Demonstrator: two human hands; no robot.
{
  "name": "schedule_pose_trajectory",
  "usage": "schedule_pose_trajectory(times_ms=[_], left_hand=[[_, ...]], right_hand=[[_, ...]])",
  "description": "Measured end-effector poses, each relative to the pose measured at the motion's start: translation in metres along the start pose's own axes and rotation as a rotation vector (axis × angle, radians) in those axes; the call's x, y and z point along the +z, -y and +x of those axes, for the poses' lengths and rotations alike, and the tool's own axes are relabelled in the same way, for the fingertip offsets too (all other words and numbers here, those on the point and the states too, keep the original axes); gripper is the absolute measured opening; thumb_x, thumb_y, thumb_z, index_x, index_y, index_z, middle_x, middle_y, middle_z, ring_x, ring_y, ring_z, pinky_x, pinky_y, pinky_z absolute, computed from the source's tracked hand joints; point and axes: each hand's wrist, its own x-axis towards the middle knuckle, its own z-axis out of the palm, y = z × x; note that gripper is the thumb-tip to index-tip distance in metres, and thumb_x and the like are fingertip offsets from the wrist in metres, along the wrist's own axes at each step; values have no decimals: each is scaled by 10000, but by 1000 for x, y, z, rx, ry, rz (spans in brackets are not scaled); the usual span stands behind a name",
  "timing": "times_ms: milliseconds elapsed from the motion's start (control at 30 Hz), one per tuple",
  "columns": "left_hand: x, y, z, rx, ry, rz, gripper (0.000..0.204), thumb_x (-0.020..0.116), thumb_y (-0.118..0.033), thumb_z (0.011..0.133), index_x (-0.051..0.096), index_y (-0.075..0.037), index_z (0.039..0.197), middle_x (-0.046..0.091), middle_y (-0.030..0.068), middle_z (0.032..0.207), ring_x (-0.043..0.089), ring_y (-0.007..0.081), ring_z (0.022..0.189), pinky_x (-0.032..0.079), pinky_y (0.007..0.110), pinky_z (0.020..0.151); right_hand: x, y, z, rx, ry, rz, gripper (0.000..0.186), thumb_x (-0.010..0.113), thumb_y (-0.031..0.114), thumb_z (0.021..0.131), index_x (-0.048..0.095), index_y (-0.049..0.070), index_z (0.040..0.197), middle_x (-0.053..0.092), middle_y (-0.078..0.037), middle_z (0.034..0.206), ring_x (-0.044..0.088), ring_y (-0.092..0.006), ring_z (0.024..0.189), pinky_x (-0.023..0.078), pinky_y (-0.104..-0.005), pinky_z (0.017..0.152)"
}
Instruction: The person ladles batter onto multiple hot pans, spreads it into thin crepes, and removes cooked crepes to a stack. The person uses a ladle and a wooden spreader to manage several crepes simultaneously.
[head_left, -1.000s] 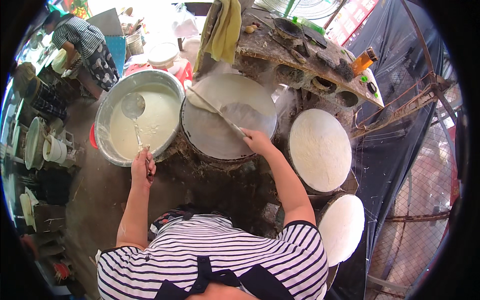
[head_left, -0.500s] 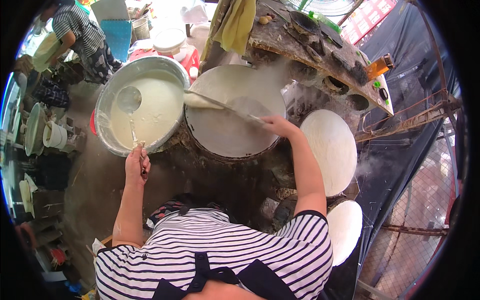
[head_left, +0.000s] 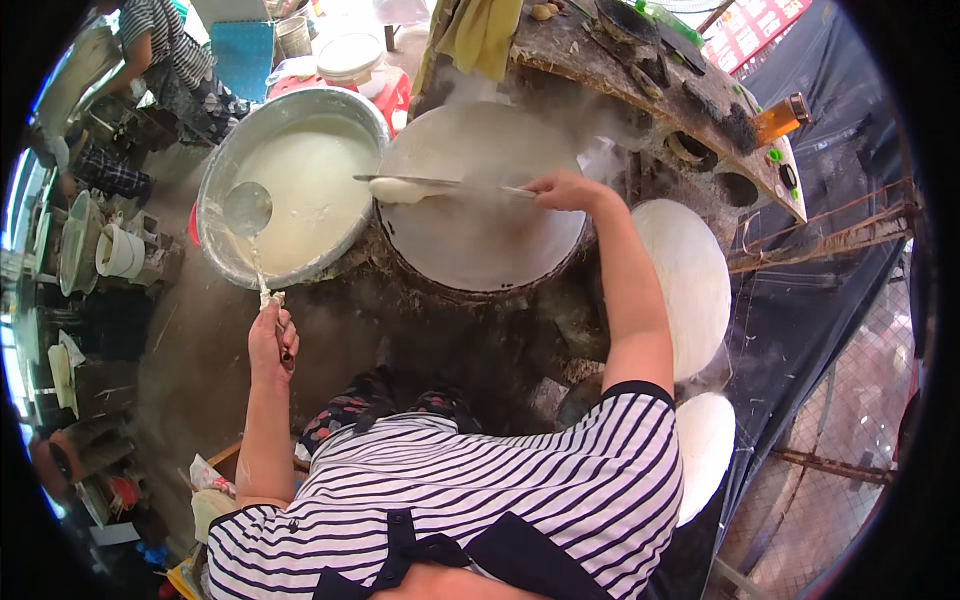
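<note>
My left hand (head_left: pixel 270 340) is closed round the handle of a ladle (head_left: pixel 248 208). The ladle's round bowl lies over the creamy white batter (head_left: pixel 318 170), near the left wall of a big metal basin (head_left: pixel 213 230). My right hand (head_left: pixel 568 190) grips one end of a long, thin stick (head_left: pixel 450 182), held almost level across a large round steamer (head_left: pixel 480 285). Near the stick's left end a pale, soft sheet (head_left: pixel 398 190) hangs folded beneath it. Steam blurs the steamer's pale surface, so what lies on it is hard to tell.
Two round white discs (head_left: pixel 684 290) stand to the right beside the dark tarp (head_left: pixel 770 320). A cluttered ledge (head_left: pixel 620 85) runs behind the steamer, with an orange bottle (head_left: pixel 780 120) on it. A white bucket (head_left: pixel 350 60) is behind the basin. Another person (head_left: pixel 165 50) bends at far left.
My right hand has risen, and the stick has swung from slanting to nearly level with the pale sheet on it. The ladle's bowl has shifted toward the basin's lower left.
</note>
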Motion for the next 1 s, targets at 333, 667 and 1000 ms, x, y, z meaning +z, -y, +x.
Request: schedule_pose_trajectory(times_ms=[333,667,1000], left_hand=[[-43,-10,54,-121,119,103,205,565,-245,903,482,-81,812,484,-6,655,402,67,421,324,212,318],[-87,-50,90,-192,320,180,171,575,-220,892,473,-86,862,483,-3,647,415,75,420,326,223,313],[-112,-52,99,-235,342,216,167,570,-213,890,470,-101,817,472,-7,637,403,77,414,321,223,316]], right_hand=[[219,13,-113,241,-765,295,282,662,258,796,600,7,910,614,-51,711,558,-128,636,468,-295,602],[347,246,84,77,-834,1841,284,391,309,962,470,36,945,411,-7,583,364,-96,394,321,-261,350],[375,240,101,186,-969,1334,371,360,339,969,479,12,841,442,-35,543,395,-122,350,352,-282,314]])
